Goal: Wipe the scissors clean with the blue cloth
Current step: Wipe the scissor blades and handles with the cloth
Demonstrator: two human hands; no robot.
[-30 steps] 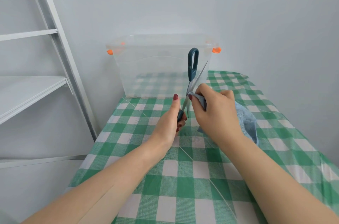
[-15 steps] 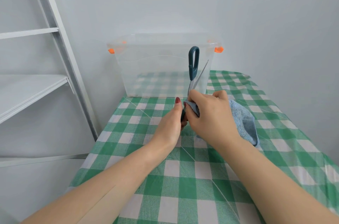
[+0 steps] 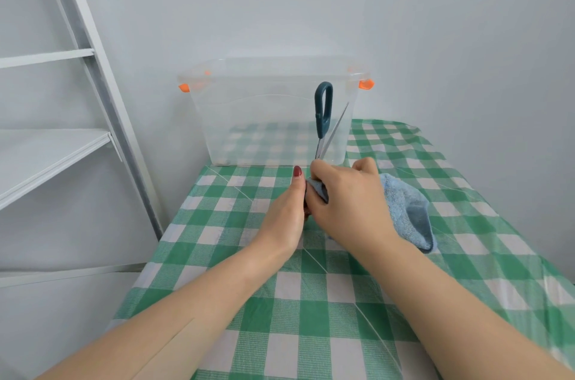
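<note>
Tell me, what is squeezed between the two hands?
A fold of the blue cloth, pressed to the scissors, sits between the left hand and the right hand, in the head view.

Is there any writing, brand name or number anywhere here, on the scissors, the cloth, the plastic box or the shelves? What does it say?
No text can be read anywhere in this view.
scissors: no brand or mark visible on the dark handle or blades.
blue cloth: no tag or label showing.
clear plastic box: no sticker or lettering visible.
checked tablecloth and white shelf: plain, no print.
</note>
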